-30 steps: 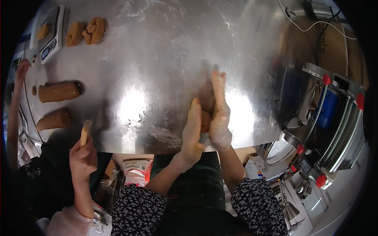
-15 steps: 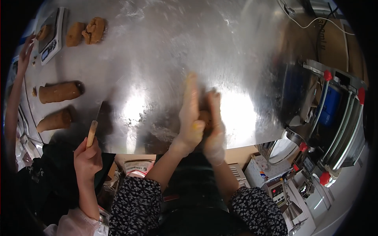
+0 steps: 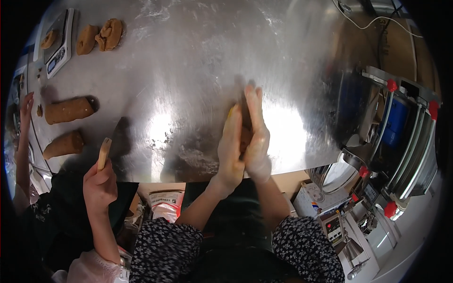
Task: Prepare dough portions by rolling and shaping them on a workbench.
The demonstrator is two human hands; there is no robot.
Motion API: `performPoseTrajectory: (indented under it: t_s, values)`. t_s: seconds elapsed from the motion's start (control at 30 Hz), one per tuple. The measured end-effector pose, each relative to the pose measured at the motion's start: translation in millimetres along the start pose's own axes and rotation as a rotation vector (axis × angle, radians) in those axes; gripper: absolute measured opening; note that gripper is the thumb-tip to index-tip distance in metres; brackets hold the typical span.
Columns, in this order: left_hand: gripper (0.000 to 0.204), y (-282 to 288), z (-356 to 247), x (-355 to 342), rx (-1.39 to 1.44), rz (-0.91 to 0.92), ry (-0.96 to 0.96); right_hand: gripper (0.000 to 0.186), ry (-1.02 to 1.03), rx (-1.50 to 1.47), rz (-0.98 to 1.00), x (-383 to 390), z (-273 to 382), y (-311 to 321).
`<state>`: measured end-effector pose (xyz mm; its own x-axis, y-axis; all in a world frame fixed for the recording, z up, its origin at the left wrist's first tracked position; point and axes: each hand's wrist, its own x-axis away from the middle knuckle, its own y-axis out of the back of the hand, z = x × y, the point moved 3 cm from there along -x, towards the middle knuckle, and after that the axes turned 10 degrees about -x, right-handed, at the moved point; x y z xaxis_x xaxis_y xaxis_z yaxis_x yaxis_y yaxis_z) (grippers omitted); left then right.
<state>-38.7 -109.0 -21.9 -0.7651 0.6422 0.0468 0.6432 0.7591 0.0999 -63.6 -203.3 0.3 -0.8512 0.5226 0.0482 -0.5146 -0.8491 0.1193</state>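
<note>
My left hand [image 3: 229,148] and my right hand [image 3: 257,139], both in translucent gloves, have fingers stretched out straight with palms turned inward, one either side of a brown lump of dough [image 3: 244,141] on the steel table [image 3: 198,56]. The hands partly hide the dough. To their left, a co-worker's hand [image 3: 100,186] grips a wooden-handled knife [image 3: 104,152]. Two short dough logs [image 3: 69,112] lie farther left, one nearer the front edge.
A white scale [image 3: 60,56] carries dough at the back left, beside two more pieces [image 3: 108,34]. Another co-worker's hand [image 3: 26,104] is at the left edge. A machine with red knobs [image 3: 391,132], a cable [image 3: 377,19] and cardboard [image 3: 396,52] are at the right.
My hands have shifted back and forth against each other around the dough. The far-left co-worker's hand has dropped from beside the scale since half a second ago. The knife hand has moved slightly.
</note>
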Motion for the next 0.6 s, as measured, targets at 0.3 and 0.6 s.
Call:
performPoseTrajectory:
  t_s: [0.3, 0.6]
  values:
    - [0.114, 6, -6, 1, 0.145, 0.039, 0.185, 0.055, -0.076, 0.045, -0.146, 20, -7, 3]
    - [0.106, 9, -6, 3, 0.176, 0.025, 0.199, 0.07, -0.095, 0.08, 0.123, 24, -4, 11]
